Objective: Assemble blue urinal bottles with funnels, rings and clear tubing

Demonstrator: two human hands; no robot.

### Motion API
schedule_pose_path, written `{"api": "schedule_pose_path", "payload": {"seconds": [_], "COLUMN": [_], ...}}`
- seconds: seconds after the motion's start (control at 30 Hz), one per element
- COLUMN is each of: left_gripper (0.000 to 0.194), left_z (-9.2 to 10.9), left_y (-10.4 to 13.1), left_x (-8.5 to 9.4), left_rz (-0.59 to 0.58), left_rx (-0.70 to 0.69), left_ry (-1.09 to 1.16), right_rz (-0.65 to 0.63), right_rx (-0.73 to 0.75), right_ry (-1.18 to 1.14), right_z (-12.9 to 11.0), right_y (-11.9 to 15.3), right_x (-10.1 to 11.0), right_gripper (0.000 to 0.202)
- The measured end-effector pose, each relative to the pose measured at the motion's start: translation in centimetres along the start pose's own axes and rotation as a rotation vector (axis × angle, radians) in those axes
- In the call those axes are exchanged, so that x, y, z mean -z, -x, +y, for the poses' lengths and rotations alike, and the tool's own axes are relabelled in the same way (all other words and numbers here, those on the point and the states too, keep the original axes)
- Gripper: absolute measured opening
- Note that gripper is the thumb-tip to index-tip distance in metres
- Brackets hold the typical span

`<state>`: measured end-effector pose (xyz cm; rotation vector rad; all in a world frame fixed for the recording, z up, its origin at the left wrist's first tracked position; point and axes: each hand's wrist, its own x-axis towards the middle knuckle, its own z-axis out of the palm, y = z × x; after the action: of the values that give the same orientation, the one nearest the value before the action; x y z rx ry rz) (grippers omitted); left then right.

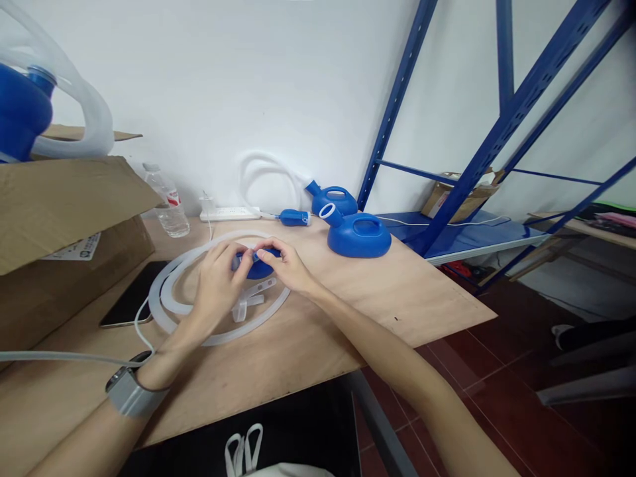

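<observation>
My left hand [221, 275] and my right hand [288, 266] meet over the coiled tube, both closed with pinched fingers on a rounded blue plastic piece [262, 269]. The fingers cover much of its upper part, so its exact kind cannot be made out. Around and below the hands lies a translucent white tube [248, 329] in loops on the table. A clear strap with holes [243, 306] rests inside the loops, just under the blue piece. Beyond my right hand stands a blue bottle with a handle and a slanted white-rimmed neck [360, 237].
Behind it sit another blue bottle [340, 200] with a tube and a small blue part [295, 217]. At left are a cardboard box [74, 265], a black tablet-like device [132, 298], a water bottle [171, 209] and a power strip [231, 213]. Blue shelving [467, 179] rises at right.
</observation>
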<state>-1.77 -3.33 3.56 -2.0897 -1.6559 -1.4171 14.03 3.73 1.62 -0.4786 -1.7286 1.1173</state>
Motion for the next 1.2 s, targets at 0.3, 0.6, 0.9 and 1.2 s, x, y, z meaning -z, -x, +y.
{"api": "schedule_pose_path", "payload": {"seconds": [0.3,0.6,0.9,1.2], "left_gripper": [0.035,0.028,0.028,0.033], "left_z": [-0.5,-0.9,0.2,0.5], "left_y": [-0.4,-0.7,-1.0,-1.1], "left_x": [0.9,1.2,1.4,1.5], "left_rz": [-0.118,-0.189,-0.24,-0.359], "left_rx": [-0.019,0.002,0.074,0.149], "left_ry": [0.115,0.268,0.249,0.278], "right_rz": [-0.004,-0.02,-0.013,-0.035], "right_rx": [0.042,0.003,-0.009,-0.015], "right_ry": [-0.003,0.068,0.042,0.132], "right_z": [-0.3,0.2,-0.2,-0.7], "right_y": [0.2,0.1,0.3,0.8], "right_x": [0.6,0.9,0.9,0.8], "right_gripper": [0.024,0.026,0.03,0.027]}}
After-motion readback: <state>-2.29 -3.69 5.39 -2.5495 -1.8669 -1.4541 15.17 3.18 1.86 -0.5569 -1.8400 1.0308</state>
